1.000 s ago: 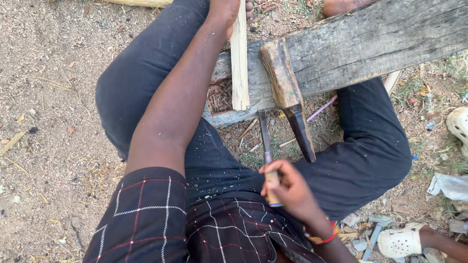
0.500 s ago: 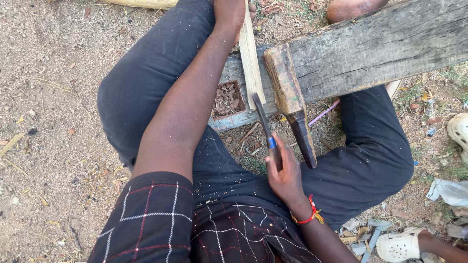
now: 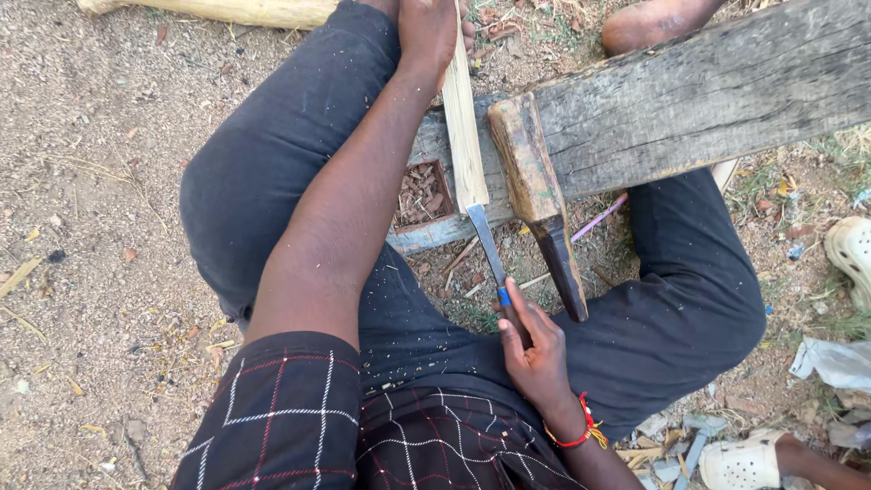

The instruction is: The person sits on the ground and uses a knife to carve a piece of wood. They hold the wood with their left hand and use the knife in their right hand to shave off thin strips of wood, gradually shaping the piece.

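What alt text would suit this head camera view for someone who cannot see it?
A seated person's right hand presses a knife against a pale wooden stick held by the left hand, over a weathered wooden beam.

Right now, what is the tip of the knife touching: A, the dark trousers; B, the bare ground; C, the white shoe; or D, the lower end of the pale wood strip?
D: the knife, gripped by the right hand, has its blade tip against the lower end of the wood strip, which the left hand holds at the top.
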